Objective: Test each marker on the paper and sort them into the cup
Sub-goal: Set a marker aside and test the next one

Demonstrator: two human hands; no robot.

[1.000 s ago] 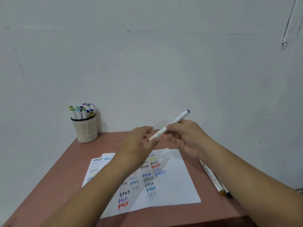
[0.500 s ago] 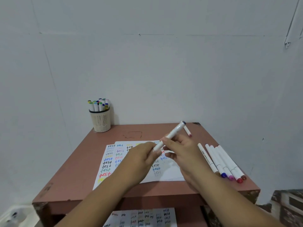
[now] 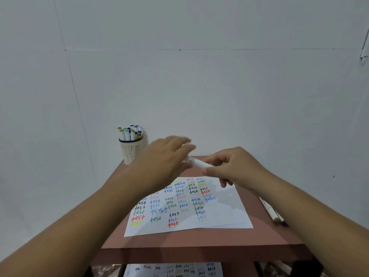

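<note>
Desk [image 3: 269, 234]: reddish-brown top against the wall; everything below is placed from the paper lying on it.
Paper [image 3: 225, 214]: white sheet in the middle of the desk, covered with rows of the word "test" in many colours, with blank space left at its right side and near corner.
Cup [image 3: 132, 150]: pale ribbed holder beyond the paper's far left corner, already full of capped markers.
Left hand [image 3: 161, 160]: blurred, above the paper's far edge. Half a second ago its fingers pinched the marker's near end; now they are spread and loose, and I can't make out a cap in them.
Right hand [image 3: 233, 168]: above the paper's far right part, fingers curled round the marker.
Marker [image 3: 197, 163]: white barrel, half a second ago slanting up and away, now swung nearly level, its free end toward the left hand. Whether it is capped or bare is too smeared to tell.
Meaning: I'd say this pen is between capping and either writing or going to the cup.
Loose markers [image 3: 274, 213]: just off the paper's right edge, apparently still waiting to be tested.
</note>
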